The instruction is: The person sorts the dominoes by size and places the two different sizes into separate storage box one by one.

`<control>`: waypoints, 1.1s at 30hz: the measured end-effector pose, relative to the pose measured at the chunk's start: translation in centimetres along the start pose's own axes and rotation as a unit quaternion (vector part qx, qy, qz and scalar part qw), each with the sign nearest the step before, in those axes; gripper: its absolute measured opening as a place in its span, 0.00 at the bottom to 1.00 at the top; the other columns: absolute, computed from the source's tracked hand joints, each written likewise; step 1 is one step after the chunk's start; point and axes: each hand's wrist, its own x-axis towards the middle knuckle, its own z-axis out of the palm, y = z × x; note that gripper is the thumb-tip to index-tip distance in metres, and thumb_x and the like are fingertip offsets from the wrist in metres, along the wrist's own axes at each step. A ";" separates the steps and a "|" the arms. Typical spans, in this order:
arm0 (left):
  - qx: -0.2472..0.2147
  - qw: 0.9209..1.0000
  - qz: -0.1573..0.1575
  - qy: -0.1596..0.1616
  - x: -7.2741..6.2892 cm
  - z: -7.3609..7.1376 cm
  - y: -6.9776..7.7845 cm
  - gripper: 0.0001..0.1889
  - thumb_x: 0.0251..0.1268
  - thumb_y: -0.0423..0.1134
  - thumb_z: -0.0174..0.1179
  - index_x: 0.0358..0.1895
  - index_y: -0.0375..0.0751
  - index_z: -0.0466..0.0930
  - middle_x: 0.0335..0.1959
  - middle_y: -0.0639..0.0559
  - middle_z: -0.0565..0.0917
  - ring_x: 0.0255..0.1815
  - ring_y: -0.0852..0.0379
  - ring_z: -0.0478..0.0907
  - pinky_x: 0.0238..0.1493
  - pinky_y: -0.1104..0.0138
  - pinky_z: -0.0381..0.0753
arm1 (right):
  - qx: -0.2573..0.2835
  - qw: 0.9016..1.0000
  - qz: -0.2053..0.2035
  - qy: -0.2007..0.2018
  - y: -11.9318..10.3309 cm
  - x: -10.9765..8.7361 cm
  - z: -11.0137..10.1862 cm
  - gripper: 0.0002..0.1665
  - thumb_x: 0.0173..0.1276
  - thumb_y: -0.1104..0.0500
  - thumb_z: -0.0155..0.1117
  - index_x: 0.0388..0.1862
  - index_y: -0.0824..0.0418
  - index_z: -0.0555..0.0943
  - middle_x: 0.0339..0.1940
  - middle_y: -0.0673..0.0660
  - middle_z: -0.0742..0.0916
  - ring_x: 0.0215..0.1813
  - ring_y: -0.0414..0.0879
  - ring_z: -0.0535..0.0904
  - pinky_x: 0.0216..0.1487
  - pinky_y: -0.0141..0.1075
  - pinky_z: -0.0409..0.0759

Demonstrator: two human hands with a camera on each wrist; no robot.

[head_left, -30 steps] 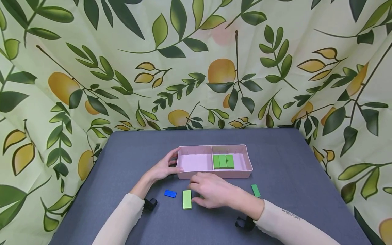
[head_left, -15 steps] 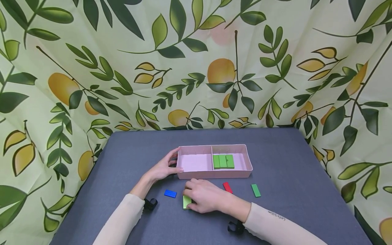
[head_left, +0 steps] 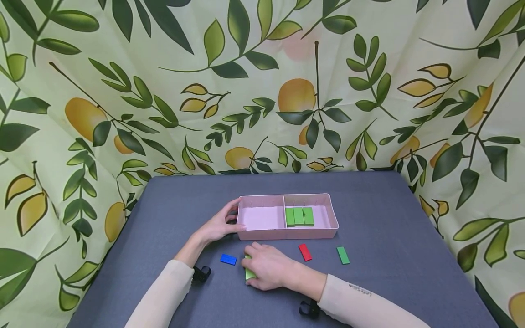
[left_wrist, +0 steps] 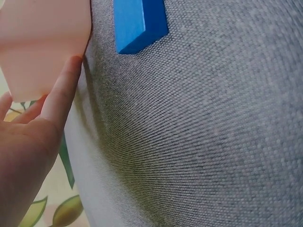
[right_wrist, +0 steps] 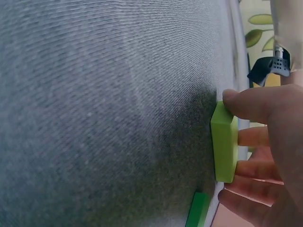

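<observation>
Under my right hand (head_left: 268,266), a light green block (head_left: 249,274) lies on the cloth-covered table. In the right wrist view my thumb presses one end of this light green block (right_wrist: 224,146), with the fingers along its far side. A darker green block (right_wrist: 197,211) lies beside it there, covered by the hand in the head view. My left hand (head_left: 219,222) holds the left end of a pink two-part box (head_left: 287,234), thumb on its front wall. The left wrist view shows fingers against the pink box (left_wrist: 45,52) and a blue block (left_wrist: 139,23) nearby.
Three green blocks (head_left: 299,217) stand side by side in the box's right compartment. In front of the box lie a red block (head_left: 305,252) and a green block (head_left: 343,255) to the right. A leaf-and-fruit patterned cloth (head_left: 254,91) hangs behind the table (head_left: 369,205).
My right hand has moved left and toward me, from beside the light green block onto it. The red block, previously hidden under it, now shows. The left hand and box stayed put.
</observation>
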 end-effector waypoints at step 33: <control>0.002 1.000 0.007 -0.010 0.0 -0.1 0.0 0.48 0.66 0.33 0.68 0.83 0.50 0.46 0.78 0.35 0.57 0.74 0.32 0.62 0.67 0.42 0.68 | 0.015 0.999 -0.038 0.023 0.8 -2.2 -4.9 0.17 0.61 0.42 0.74 0.42 0.50 0.85 0.42 0.47 0.78 0.41 0.39 0.69 0.36 0.26 0.69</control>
